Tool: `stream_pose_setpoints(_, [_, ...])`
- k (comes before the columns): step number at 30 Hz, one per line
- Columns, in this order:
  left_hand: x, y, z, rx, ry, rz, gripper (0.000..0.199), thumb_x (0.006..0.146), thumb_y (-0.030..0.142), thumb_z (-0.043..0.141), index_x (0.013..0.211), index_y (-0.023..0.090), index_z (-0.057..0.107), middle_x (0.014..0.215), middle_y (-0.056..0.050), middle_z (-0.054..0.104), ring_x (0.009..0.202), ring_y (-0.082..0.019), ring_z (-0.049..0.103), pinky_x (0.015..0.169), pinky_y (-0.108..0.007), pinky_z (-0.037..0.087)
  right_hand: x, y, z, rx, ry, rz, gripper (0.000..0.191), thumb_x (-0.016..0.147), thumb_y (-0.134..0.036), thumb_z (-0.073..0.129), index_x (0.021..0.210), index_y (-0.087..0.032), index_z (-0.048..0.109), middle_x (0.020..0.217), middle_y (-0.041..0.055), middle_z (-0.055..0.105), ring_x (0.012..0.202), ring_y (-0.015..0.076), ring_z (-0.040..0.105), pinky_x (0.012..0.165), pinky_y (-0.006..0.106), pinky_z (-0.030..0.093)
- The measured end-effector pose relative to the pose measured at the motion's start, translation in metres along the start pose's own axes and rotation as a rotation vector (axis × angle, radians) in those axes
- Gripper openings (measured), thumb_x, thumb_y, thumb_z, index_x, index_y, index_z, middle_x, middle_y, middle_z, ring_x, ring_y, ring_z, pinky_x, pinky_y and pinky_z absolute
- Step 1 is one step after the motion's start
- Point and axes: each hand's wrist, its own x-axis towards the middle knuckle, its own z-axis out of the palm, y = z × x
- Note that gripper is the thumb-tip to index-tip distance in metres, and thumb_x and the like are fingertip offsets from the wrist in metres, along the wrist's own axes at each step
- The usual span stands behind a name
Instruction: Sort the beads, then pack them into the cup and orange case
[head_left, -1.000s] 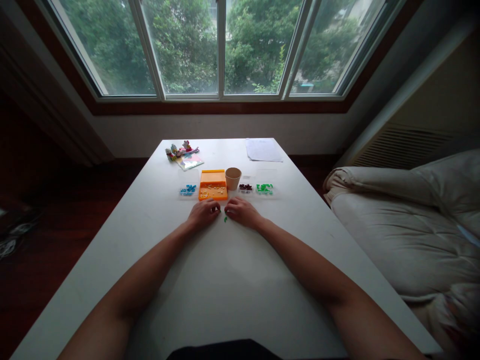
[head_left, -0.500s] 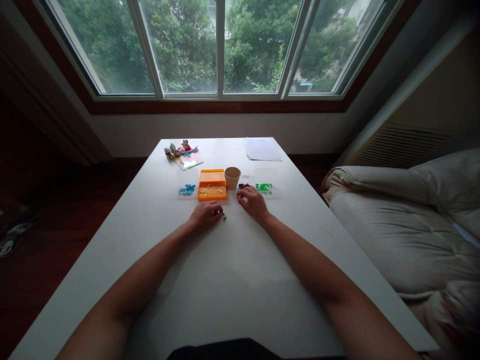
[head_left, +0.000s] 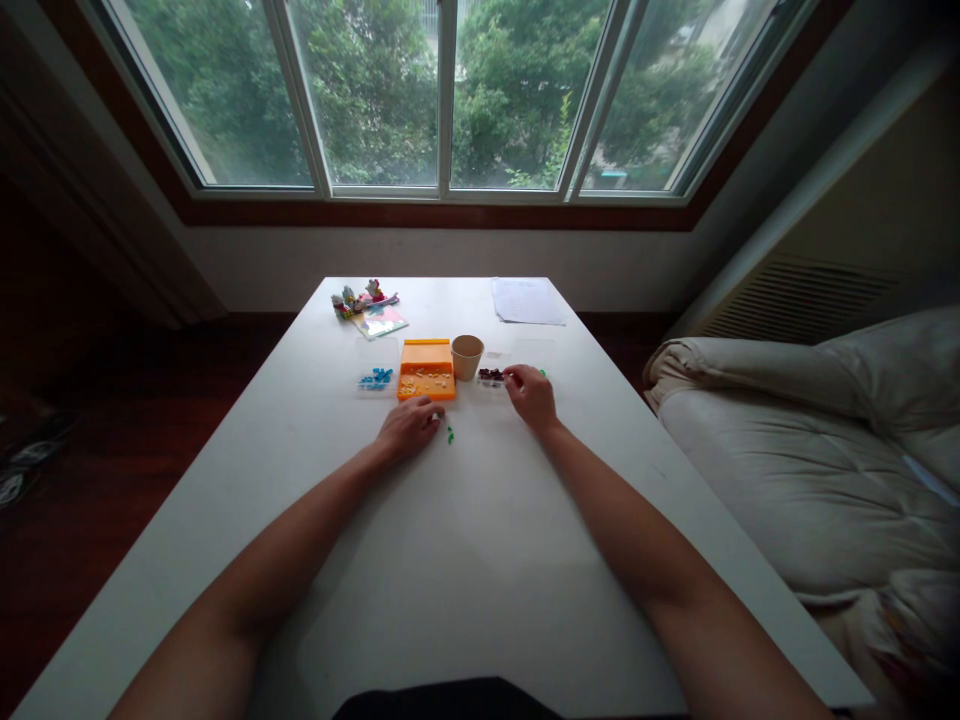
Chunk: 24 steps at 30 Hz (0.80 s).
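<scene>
My left hand (head_left: 410, 426) rests on the white table just in front of an orange box (head_left: 427, 385) that holds small pale pieces. Its fingers are curled, and what they hold, if anything, is too small to name. A few small green pieces (head_left: 451, 435) lie right beside its fingertips. My right hand (head_left: 531, 396) is over the boxes on the right, its fingertips together at the edge of the dark brown pieces (head_left: 491, 374). It covers most of the green pieces in the box there. A brown paper cup (head_left: 467, 357) stands between the orange box and the brown pieces.
Blue pieces (head_left: 376, 379) lie in a clear box left of the orange one. Small colourful figures (head_left: 360, 301) and a card (head_left: 381, 321) are at the table's back left, paper sheets (head_left: 528, 301) at the back right. A cushioned seat (head_left: 780, 450) stands right of the table (head_left: 465, 560).
My right hand has moved right, from in front of the brown pieces to over the green ones. My left hand has shifted slightly, showing more of the green pieces beside it.
</scene>
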Motion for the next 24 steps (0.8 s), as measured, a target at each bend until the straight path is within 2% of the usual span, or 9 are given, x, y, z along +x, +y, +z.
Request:
stream_pose_setpoints(4, [0.001, -0.001, -0.001, 0.001, 0.015, 0.043, 0.021, 0.092, 0.027, 0.053, 0.102, 0.025, 0.071, 0.104, -0.006, 0.064, 0.096, -0.02, 0.059, 0.08, -0.031, 0.047, -0.009, -0.031, 0.006, 0.162, -0.304, -0.195, 0.013, 0.088, -0.022, 0.057, 0.09, -0.02, 0.069, 0.082, 0.0031, 0.067, 0.07, 0.0154, 0.056, 0.067, 0.026, 0.043])
stream_pose_setpoints(7, [0.002, -0.003, -0.001, -0.018, 0.025, 0.053, 0.02, 0.092, 0.027, 0.054, 0.102, 0.023, 0.071, 0.105, -0.007, 0.064, 0.098, -0.021, 0.058, 0.085, -0.032, 0.048, -0.016, -0.051, 0.005, 0.23, -0.526, -0.329, 0.01, 0.086, -0.02, 0.061, 0.089, -0.02, 0.07, 0.079, 0.0016, 0.065, 0.069, 0.0134, 0.055, 0.065, 0.024, 0.042])
stream_pose_setpoints(10, [0.002, -0.004, 0.0, -0.027, 0.034, 0.043, 0.021, 0.092, 0.027, 0.055, 0.105, 0.023, 0.071, 0.105, -0.007, 0.064, 0.099, -0.021, 0.058, 0.086, -0.033, 0.048, -0.021, -0.064, 0.004, 0.248, -0.658, -0.405, 0.014, 0.084, -0.017, 0.063, 0.095, -0.022, 0.072, 0.083, 0.0009, 0.066, 0.069, 0.0122, 0.056, 0.067, 0.023, 0.042])
stream_pose_setpoints(15, [0.002, -0.006, 0.001, -0.026, 0.041, 0.031, 0.023, 0.091, 0.025, 0.057, 0.109, 0.024, 0.07, 0.106, -0.007, 0.064, 0.101, -0.021, 0.058, 0.088, -0.033, 0.049, -0.026, -0.071, 0.007, 0.204, -0.693, -0.44, 0.019, 0.084, -0.017, 0.067, 0.101, -0.024, 0.072, 0.087, 0.0006, 0.065, 0.071, 0.0113, 0.056, 0.068, 0.022, 0.042])
stream_pose_setpoints(24, [0.003, -0.008, 0.003, -0.052, 0.029, 0.062, 0.021, 0.092, 0.024, 0.053, 0.1, 0.021, 0.072, 0.102, -0.008, 0.064, 0.096, -0.021, 0.059, 0.086, -0.033, 0.048, -0.03, -0.069, 0.014, 0.156, -0.645, -0.466, 0.011, 0.086, -0.018, 0.067, 0.094, -0.024, 0.071, 0.092, 0.0019, 0.065, 0.083, 0.0142, 0.059, 0.073, 0.023, 0.042])
